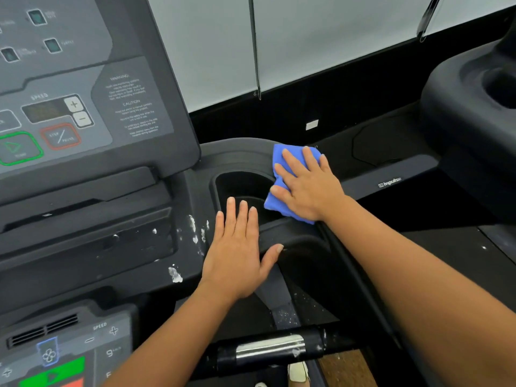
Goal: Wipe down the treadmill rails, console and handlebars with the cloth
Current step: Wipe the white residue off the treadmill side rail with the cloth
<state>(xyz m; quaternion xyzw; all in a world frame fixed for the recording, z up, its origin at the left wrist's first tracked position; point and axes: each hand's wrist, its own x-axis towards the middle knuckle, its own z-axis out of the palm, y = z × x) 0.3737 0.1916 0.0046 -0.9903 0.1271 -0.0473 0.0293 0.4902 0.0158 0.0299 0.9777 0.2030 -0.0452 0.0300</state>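
A blue cloth [279, 205] lies on the right rim of the treadmill's cup holder [240, 185], beside the console [83, 107], its length running away from the viewer. The right hand [310, 185] presses it flat, grip spread, fingers pointing forward. The left hand [237, 252] rests flat on the holder's near-left rim, thumb splayed.

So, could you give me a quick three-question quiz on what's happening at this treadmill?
1. Which hand presses the blue cloth down?
2. True or false: the left hand holds a spray bottle.
3. The cloth lies: A) on the speed buttons, B) at the rim of the cup holder, C) on the floor.
Key: 1 right hand; 2 false; 3 B.
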